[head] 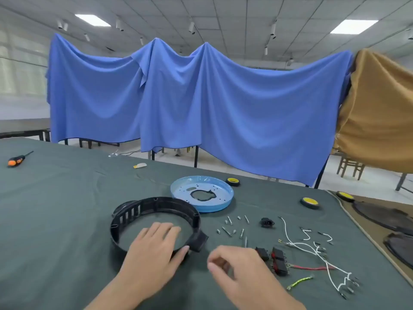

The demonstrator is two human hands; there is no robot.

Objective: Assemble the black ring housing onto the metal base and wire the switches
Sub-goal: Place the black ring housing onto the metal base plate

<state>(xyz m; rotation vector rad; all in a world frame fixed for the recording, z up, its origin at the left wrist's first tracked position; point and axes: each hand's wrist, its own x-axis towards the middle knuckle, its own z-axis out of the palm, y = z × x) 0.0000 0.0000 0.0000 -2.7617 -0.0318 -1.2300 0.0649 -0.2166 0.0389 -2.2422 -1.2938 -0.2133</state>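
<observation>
Black ring housing (156,202) under left hand (154,247), blue metal base (218,186) behind

Left hand (154,249) hid near rim of black ring housing (156,202). Right hand (241,269) was motion-blurred; could not tell if it pinched anything. Forearms cut off by bottom edge. Dark round plates (397,242) cut off by right edge.

Blue drapes (201,104) and a tan cloth (380,108) hang behind the table (67,198) under ceiling light panels (92,20).

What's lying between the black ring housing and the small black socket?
Scattered loose screws on the green cloth, seen in the head view.
</observation>
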